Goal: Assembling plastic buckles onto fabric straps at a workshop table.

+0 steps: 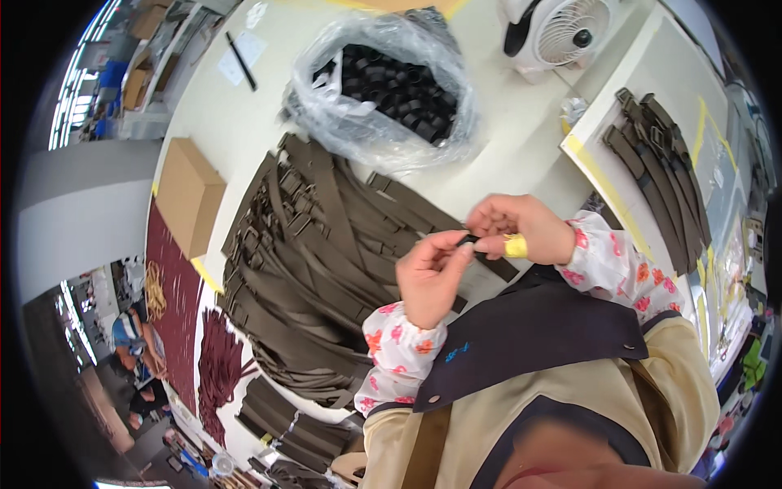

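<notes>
My left hand [433,275] and my right hand [531,228] meet in front of my dark apron. Between the fingertips of both is a small black piece [467,240], mostly covered; its colour matches the black loops [399,85] in the clear plastic bag [326,122] beyond. Yellow tape [515,245] wraps my right thumb. A large heap of olive-brown webbing straps [301,269] with dark buckles lies just left of my hands. Some strap ends run beneath my fingers, and I cannot tell whether the black piece touches them.
More buckled straps [660,171] lie on a raised board at right. A white fan [562,37] stands at the back. At left are a cardboard box [189,196], maroon cords [218,375] and a black pen [241,61]. Folded straps [293,424] sit nearer. Other people work far left.
</notes>
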`<state>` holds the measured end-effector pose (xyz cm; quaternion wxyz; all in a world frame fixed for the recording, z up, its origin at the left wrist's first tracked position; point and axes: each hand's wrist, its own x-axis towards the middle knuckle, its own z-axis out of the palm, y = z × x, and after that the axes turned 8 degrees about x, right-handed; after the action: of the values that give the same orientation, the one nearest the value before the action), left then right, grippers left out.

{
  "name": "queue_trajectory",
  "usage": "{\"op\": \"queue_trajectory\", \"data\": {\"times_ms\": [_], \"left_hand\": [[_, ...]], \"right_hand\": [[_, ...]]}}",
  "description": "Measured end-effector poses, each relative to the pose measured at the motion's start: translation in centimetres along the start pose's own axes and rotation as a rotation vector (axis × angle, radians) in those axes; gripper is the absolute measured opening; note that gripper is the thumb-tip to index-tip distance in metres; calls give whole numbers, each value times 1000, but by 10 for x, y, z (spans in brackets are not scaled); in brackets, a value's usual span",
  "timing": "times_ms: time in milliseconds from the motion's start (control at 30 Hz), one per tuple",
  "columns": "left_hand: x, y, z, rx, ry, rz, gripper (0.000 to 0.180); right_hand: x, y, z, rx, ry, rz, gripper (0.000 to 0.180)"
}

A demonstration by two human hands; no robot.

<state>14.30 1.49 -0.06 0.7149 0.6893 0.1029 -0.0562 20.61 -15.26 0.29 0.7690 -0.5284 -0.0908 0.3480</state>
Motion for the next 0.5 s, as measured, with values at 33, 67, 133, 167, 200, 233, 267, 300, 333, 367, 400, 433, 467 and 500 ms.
{"op": "queue_trajectory", "data": {"times_ms": [33, 67, 133, 167, 200, 233, 267, 300, 333, 367, 400, 433, 467, 500], "left_hand": [[-6, -5, 2, 20, -7, 21, 18], [-10, -13, 3, 33, -19, -8, 18], [-12, -29, 0, 24, -84, -85, 20], [-12, -33, -5, 28, -78, -82, 20], [-11, -35, -14, 242, -35, -21, 22], [-8, -39, -26, 454, 15, 40, 25], [1, -42, -46, 724, 140, 118, 29], [10, -43, -71, 994, 269, 196, 33], [19, -44, -95, 1177, 401, 299, 38], [26, -46, -112, 1359, 532, 405, 42], [29, -52, -119, 1360, 530, 405, 42], [33, -55, -123, 1417, 521, 359, 46], [36, -58, -126, 1472, 511, 312, 50], [39, -59, -129, 1470, 507, 315, 50]], "right_hand": [[-6, -2, -3, -75, -50, 124, 15], [-9, 2, -3, -201, -54, 144, 14], [-13, 15, -4, -323, -65, 159, 14], [-12, 30, -6, -524, -42, 6, 13], [-11, 40, -6, -722, -15, -151, 13], [-8, 45, -5, -723, -24, -156, 13], [-8, 50, -5, -700, 2, -158, 13], [-8, 51, -3, -677, 28, -160, 13], [-9, 52, -3, -637, 38, -90, 13], [-9, 54, -4, -638, 40, -88, 13], [-9, 56, -5, -611, 36, -45, 14], [-8, 58, -6, -586, 35, -4, 14], [-7, 60, -5, -587, 40, -4, 14], [-6, 63, -4, -609, 6, -48, 15]]}}
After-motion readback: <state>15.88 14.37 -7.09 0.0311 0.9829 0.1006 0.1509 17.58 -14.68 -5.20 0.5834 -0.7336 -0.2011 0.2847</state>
